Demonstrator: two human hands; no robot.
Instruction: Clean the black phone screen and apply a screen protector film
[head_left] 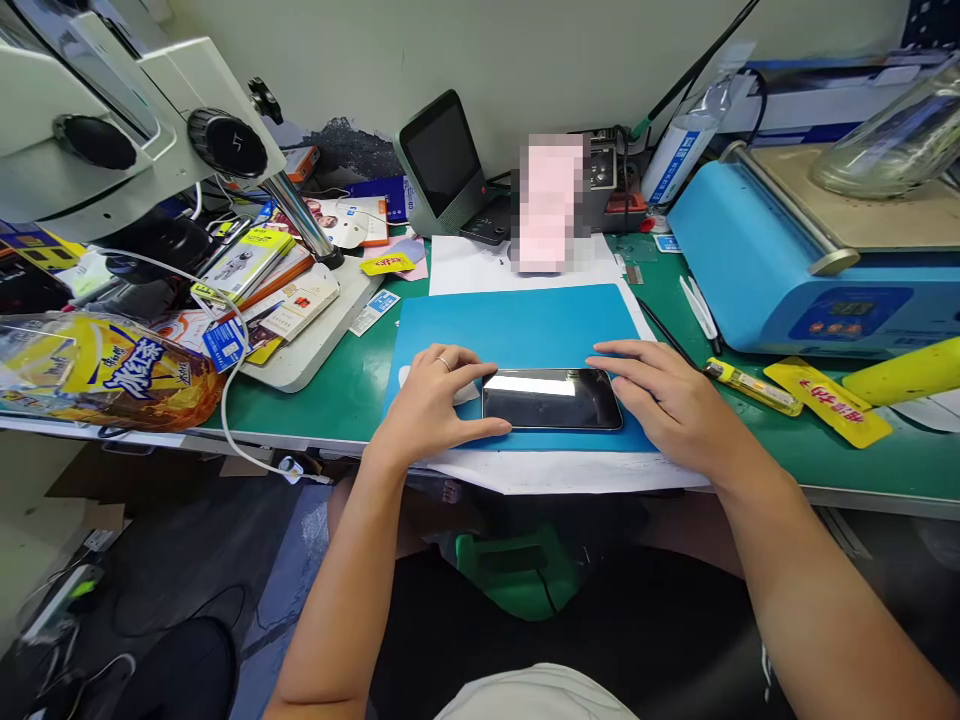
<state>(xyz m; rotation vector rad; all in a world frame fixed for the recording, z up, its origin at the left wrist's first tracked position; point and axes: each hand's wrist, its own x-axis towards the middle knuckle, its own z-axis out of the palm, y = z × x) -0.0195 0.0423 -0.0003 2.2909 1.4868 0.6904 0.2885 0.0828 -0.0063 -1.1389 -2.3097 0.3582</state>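
A dark smartphone (553, 405) lies lengthwise in front of me on a blue mat (517, 315), its glossy face up and reflecting a bright strip of light. My left hand (435, 410) holds its left end, with the thumb at the near edge and the fingers at the far edge. A ring is on one finger. Partly hidden under that hand is a small white piece (466, 394), too covered to identify. At the other end, my right hand (664, 400) has its fingertips against the phone's far right corner and right side.
White paper (570, 472) sticks out under the mat. A microscope (150, 130) and a bread bag (112, 370) stand left. A blue machine (787, 270) bearing a glass jar (892, 140) is right, with a yellow marker (754, 387) before it. Behind sits a screen device (442, 165).
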